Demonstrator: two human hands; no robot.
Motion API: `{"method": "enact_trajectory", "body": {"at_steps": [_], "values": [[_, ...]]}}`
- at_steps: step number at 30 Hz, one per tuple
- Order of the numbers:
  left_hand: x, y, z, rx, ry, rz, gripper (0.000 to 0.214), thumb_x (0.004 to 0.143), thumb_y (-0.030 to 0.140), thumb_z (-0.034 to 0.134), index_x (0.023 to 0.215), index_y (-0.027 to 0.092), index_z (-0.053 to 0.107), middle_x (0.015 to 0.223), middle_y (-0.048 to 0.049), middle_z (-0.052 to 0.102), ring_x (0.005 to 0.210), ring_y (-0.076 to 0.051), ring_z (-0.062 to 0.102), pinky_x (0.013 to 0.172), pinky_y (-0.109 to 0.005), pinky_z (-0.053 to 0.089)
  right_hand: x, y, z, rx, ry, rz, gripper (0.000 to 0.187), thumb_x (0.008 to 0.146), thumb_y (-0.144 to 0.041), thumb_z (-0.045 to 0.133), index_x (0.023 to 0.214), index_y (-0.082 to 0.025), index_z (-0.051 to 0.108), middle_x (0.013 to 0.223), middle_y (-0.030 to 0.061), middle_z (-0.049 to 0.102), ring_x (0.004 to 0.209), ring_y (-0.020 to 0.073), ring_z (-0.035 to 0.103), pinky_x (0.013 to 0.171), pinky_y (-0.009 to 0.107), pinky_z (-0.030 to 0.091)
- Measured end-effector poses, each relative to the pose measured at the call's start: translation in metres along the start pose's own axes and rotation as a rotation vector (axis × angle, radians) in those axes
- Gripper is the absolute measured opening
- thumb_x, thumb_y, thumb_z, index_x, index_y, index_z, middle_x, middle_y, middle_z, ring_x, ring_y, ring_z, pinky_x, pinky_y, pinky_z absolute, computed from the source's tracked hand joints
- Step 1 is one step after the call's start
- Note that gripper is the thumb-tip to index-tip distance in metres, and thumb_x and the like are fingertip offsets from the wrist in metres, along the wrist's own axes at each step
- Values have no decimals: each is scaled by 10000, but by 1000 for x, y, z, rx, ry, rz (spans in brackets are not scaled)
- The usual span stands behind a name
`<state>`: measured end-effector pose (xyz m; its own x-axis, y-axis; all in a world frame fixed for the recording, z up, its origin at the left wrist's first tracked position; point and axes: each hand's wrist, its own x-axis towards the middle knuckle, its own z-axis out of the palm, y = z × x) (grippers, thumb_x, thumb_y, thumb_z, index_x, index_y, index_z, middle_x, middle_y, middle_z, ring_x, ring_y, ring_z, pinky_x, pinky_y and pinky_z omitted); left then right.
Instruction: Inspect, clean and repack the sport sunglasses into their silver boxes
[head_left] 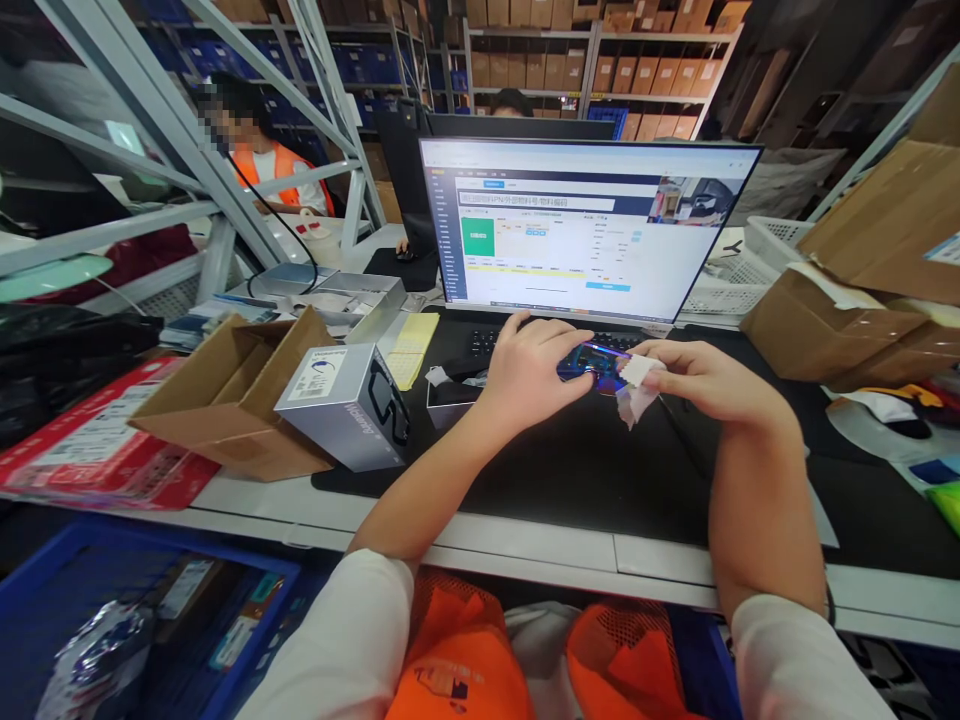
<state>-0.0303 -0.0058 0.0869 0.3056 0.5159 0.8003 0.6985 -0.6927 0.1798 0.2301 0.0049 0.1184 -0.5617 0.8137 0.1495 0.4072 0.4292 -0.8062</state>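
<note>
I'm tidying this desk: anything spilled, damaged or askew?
Nothing looks spilled or clearly damaged. The open carton sits askew to the desk edge, flaps up, beside the grey box; the white scrap at the right hand looks crumpled and ragged.

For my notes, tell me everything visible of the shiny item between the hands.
The shiny item is dark and glossy with blue-purple reflections, seemingly smooth plastic or glass. It is held crosswise over the black mat, in front of the monitor. The left hand grips its left part; white tissue in the right hand touches its right end. Finer parts are unclear.
</note>
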Motion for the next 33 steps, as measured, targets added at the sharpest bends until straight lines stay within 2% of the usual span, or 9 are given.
{"method": "enact_trajectory", "body": {"at_steps": [4, 8, 11, 16, 19, 24, 27, 31, 33], "values": [[-4, 4, 8, 73, -17, 40, 279, 840, 286, 691, 1102, 196, 732, 1070, -50, 782, 999, -225, 711, 1132, -461, 375, 4, -6, 16, -36, 56, 6, 373, 868, -556, 690, 906, -188, 736, 954, 75, 738, 880, 243, 669, 821, 349, 529], [-10, 15, 24, 129, -95, 129, 223, 887, 295, 651, 1065, 189, 732, 1024, -54, 781, 955, -227, 709, 1139, -480, 361, 9, -14, 35, -221, 114, 91, 350, 874, -522, 631, 757, -192, 649, 763, 33, 670, 730, 196, 596, 666, 305, 462], [-8, 14, 23, 67, -91, 113, 260, 870, 311, 672, 1101, 206, 728, 1064, -39, 782, 991, -218, 712, 1149, -469, 354, 5, -8, 21, -182, 21, 102, 402, 872, -579, 642, 772, -190, 653, 753, 30, 664, 731, 200, 596, 657, 299, 451], [-1, 4, 8, -2, -7, 26, 297, 818, 307, 714, 1097, 211, 735, 1075, -23, 782, 1006, -205, 716, 1137, -435, 373, -5, 2, -6, -46, -81, 65, 401, 889, -588, 659, 904, -191, 708, 888, 63, 731, 850, 247, 658, 794, 332, 492], [-4, 8, 10, 79, -13, 65, 285, 845, 301, 688, 1103, 187, 727, 1054, -49, 778, 986, -226, 710, 1128, -464, 369, -2, -4, 7, -122, -27, 67, 360, 886, -553, 652, 844, -199, 692, 841, 59, 716, 808, 233, 637, 751, 326, 479], [-12, 19, 28, 129, -113, 129, 211, 898, 289, 634, 1062, 189, 723, 1001, -54, 776, 935, -220, 705, 1124, -462, 373, 9, -14, 35, -333, 103, 70, 359, 869, -496, 611, 668, -204, 560, 677, 9, 599, 644, 160, 513, 597, 286, 371], [-8, 15, 24, 45, -63, 97, 277, 841, 308, 691, 1094, 202, 729, 1040, -39, 783, 960, -215, 717, 1127, -451, 382, 5, -9, 22, -210, 27, 85, 396, 887, -565, 617, 756, -192, 631, 746, 27, 664, 705, 182, 581, 641, 290, 429], [-1, 6, 7, -26, 26, 12, 292, 810, 321, 718, 1079, 213, 746, 1053, -26, 794, 992, -206, 728, 1115, -420, 411, -9, -1, -6, 15, -87, 94, 415, 869, -602, 688, 885, -188, 707, 882, 71, 748, 862, 260, 686, 809, 345, 518], [0, 4, 3, -18, 49, 11, 284, 810, 313, 717, 1071, 207, 747, 1053, -29, 795, 980, -205, 730, 1101, -419, 424, -11, -2, -7, 90, -93, 112, 409, 857, -593, 709, 913, -188, 708, 899, 86, 755, 861, 283, 706, 819, 375, 534]]}}
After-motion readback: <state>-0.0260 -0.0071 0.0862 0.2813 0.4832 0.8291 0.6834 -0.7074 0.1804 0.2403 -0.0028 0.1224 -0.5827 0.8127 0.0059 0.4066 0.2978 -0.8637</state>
